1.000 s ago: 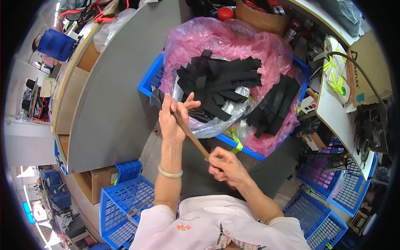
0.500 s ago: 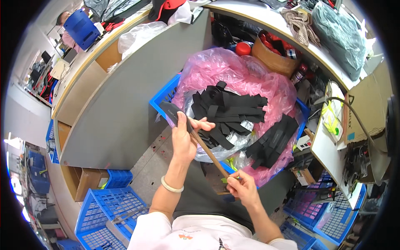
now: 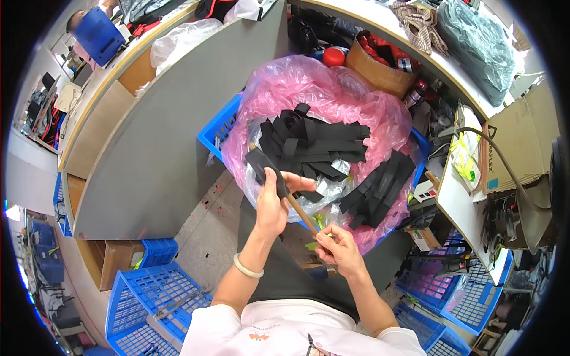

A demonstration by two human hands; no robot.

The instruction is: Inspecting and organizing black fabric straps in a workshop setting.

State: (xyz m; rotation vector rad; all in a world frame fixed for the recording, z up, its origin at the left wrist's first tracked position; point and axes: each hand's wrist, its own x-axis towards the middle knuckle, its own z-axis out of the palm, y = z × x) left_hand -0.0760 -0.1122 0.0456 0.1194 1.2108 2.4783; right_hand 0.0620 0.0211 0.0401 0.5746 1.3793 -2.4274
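Note:
A slim wooden stick [image 3: 301, 215] runs slantwise between my hands, over the near edge of the bin. Its lower end is pinched in my right hand [image 3: 342, 252], thumb against fingers. Around the upper part lies a black fabric strip [image 3: 259, 165], with a bit of wood showing past it. My left hand [image 3: 272, 209] grips the strip and stick with the thumb on top, its other fingers reaching to the right. Just beyond, a heap of black strips [image 3: 323, 141] and a smaller stack of black strips [image 3: 383, 190] rest on pink plastic sheeting [image 3: 285, 77] in a blue bin [image 3: 209, 132].
A grey panel [image 3: 160, 142] stands on the left. Behind the bin is a round brown container [image 3: 371, 71] with red items, beside a red lid [image 3: 333, 57]. Blue crates [image 3: 148, 302] sit at lower left and lower right. A white board [image 3: 460, 219] juts in from the right.
My hands have come closer together along the stick. The black strip sits lower on it, and the stick's wooden tip now shows above. The whole view has shifted slightly.

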